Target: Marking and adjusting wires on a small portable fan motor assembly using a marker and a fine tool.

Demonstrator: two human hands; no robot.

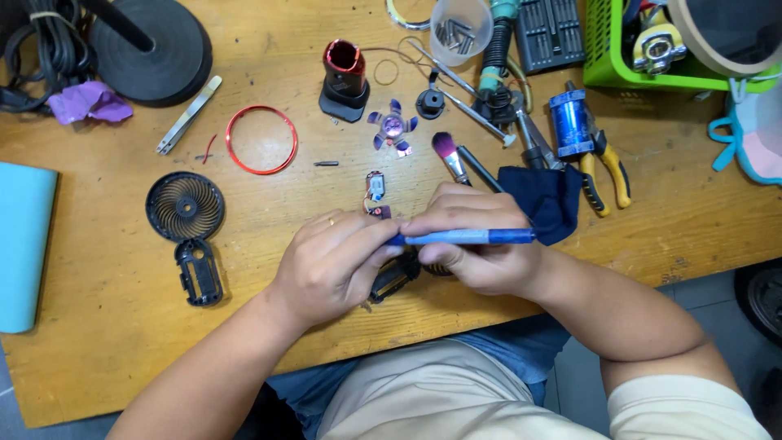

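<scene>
Honestly, lots of tiny loose bits to lose here.
Both hands are closed on the work near the counter (pixel 98 342) edge: right hand (pixel 481 244) grips a blue screwdriver (pixel 464 237), left hand (pixel 338 265) pinches its tip over a black housing piece (pixel 395 277). A slip could jab a finger or knock the small motor (pixel 375 189) just beyond. Farther back, the purple fan blade (pixel 393 126) and red ring (pixel 261 139) could get swept off.

On the worktop (pixel 106 342), the fan grille (pixel 185 205) lies left of both hands, the ring (pixel 261 139) behind it, the fan blade (pixel 393 126) behind the hands, the pliers (pixel 604 167) to the right, beside the cloth (pixel 547 200).
</scene>
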